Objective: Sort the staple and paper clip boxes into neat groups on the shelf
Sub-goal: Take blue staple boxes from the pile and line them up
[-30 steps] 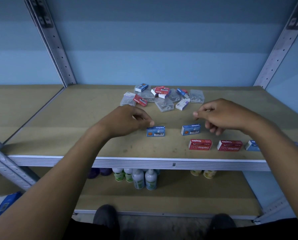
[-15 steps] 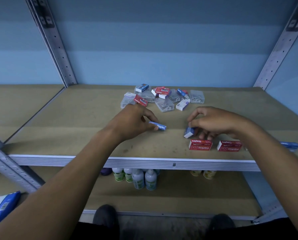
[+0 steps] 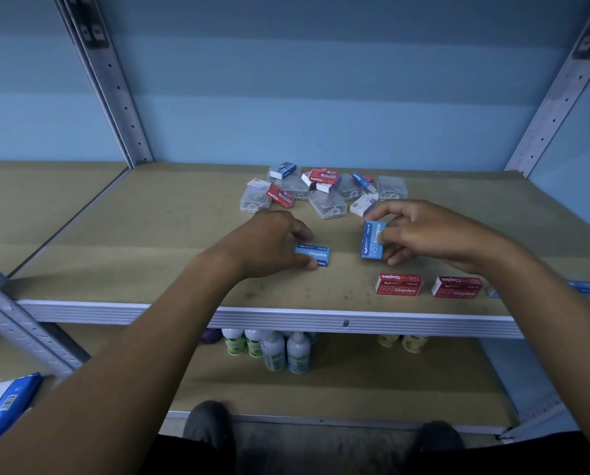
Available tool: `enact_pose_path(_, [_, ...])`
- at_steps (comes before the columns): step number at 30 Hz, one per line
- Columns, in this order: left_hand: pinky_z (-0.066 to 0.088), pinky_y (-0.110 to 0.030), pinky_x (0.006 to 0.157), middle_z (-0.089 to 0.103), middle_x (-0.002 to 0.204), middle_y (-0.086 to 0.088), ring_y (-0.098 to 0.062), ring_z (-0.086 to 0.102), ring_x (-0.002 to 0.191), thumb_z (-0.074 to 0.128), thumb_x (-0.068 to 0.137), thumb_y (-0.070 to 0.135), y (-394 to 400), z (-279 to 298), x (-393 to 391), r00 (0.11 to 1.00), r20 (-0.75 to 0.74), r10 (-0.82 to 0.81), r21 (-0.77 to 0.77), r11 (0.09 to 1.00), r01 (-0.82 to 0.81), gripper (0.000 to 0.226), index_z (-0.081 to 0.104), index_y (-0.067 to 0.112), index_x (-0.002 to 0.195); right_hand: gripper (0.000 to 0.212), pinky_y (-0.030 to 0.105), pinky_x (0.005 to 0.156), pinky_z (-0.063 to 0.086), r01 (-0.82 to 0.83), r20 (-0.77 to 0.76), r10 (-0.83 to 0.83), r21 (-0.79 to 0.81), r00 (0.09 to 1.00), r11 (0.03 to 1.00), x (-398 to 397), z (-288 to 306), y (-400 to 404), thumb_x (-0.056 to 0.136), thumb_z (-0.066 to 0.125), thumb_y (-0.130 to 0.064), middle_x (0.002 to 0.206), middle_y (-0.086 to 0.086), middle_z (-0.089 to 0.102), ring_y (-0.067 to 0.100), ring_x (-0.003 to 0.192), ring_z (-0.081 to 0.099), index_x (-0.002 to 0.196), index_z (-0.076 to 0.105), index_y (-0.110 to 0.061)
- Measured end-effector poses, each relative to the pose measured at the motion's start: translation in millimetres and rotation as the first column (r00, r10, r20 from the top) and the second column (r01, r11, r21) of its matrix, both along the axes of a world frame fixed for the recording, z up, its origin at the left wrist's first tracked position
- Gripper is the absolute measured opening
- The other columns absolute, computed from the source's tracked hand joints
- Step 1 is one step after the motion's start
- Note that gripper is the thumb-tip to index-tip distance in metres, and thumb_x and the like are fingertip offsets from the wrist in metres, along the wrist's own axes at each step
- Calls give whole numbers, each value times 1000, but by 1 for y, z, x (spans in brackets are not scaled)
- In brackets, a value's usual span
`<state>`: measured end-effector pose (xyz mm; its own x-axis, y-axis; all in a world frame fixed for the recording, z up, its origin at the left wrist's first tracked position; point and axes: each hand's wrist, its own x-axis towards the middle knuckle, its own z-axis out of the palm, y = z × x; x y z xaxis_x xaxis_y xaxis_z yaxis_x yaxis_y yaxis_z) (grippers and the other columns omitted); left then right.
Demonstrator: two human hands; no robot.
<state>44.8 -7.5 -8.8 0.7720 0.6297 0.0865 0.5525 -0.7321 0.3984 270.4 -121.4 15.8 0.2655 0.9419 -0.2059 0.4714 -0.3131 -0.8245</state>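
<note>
Landmark: the shelf board (image 3: 122, 255), a flat brown fibreboard with a matt, slightly stained surface and a ribbed grey metal front edge.

Left blue staple box (image 3: 312, 254): a small rectangular cardboard box, laid flat on the board near the middle, a little behind the front edge. Its long axis runs left to right, parallel to the front edge, and the word "Staples" is read upright from the front.

Left hand (image 3: 269, 243): the box is pinched at its left end between curled fingers and thumb; the grip is narrow and closed on the box.

Right blue staple box (image 3: 373, 239): the same kind of cardboard box, found to the right of the first one above the board. It is turned on end, so its long axis runs from the front edge toward the back, and the print is read sideways.

Right hand (image 3: 420, 231): this box is held between thumb and curled fingers; whether the box touches the board cannot be told.

Red staple boxes (image 3: 399, 284): two cardboard boxes are set side by side close to the front edge, at the right, long axes parallel to the edge.

Mixed pile (image 3: 324, 192): clear plastic clip cases and red, blue and white boxes are heaped at the back of the board, pointing in many directions.
</note>
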Motion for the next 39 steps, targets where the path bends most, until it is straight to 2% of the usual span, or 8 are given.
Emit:
enact_pose_path(3, [41, -25, 93, 64, 114, 7, -13, 52, 109, 75, 81, 42, 2, -1, -1, 1000, -9, 5, 14, 1000, -5, 35, 72, 28, 113, 24, 35, 79, 62, -1, -52, 3, 30, 999, 1000, -1, 1, 0, 93, 59, -1, 91, 15, 72, 18, 75, 72, 110, 65, -18])
enact_pose_path(7, [38, -7, 70, 67, 102, 13, 7, 53, 84, 85, 72, 31, 2, -2, -3, 996, 88, 31, -87, 996, -24, 33, 70, 24, 101, 26, 32, 80, 63, 9, -63, -7, 44, 998, 999, -1, 1, 1, 92, 60, 6, 106, 15, 70, 23, 87, 76, 114, 60, -7])
enact_pose_path(9, [45, -17, 76, 69, 97, 13, 9, 55, 84, 88, 67, 25, 2, -3, -3, 991, 133, 20, -111, 994, -5, 36, 67, 24, 95, 25, 32, 81, 62, -5, -57, 7, 38, 998, 999, -1, -2, 1, 90, 62, 8, 107, 13, 70, 23, 89, 76, 109, 60, -7])
enact_pose_path(12, [51, -32, 81, 69, 92, 11, -3, 59, 86, 89, 64, 20, 1, -4, -1, 987, 159, 10, -108, 994, 8, 39, 64, 24, 94, 24, 32, 77, 62, -50, -40, 51, 23, 998, 998, -1, -4, 2, 86, 68, 7, 104, 13, 74, 22, 85, 75, 104, 62, -9])
enact_pose_path(19, [47, -17, 75, 71, 87, 12, -2, 61, 83, 88, 68, 21, -1, 1, -1, 989, 147, 0, -98, 995, 15, 37, 72, 23, 101, 24, 23, 62, 46, -94, 215, 99, -31, 971, 995, 4, -4, -1, 77, 83, -6, 91, 6, 78, 7, 59, 59, 92, 70, -19])
enact_pose_path(27, [50, -19, 77, 70, 101, 13, -8, 63, 89, 81, 76, 22, -2, 5, -1, 992, 118, -49, -53, 997, 55, 34, 73, 24, 109, 25, 25, 78, 52, -130, 306, 133, -28, 943, 991, 4, 1, -1, 72, 89, -19, 84, -9, 78, 6, 86, 73, 93, 78, -27])
enact_pose_path(35, [52, -22, 77, 73, 98, 11, -7, 65, 81, 77, 81, 20, -3, 3, 0, 994, 109, -33, -79, 996, 41, 22, 77, 25, 102, 19, 17, 73, 51, -186, 410, 180, -26, 894, 982, -2, 2, -2, 78, 83, -19, 83, -15, 77, -4, 79, 70, 92, 80, -32])
enact_pose_path(39, [44, -8, 64, 73, 93, 13, -2, 62, 73, 77, 81, 23, -3, 4, -2, 995, 95, -19, -78, 997, 26, 20, 77, 26, 101, 18, 19, 74, 52, -189, 432, 175, -9, 885, 982, -4, 4, -1, 79, 83, -19, 79, -17, 76, -4, 76, 70, 89, 80, -33])
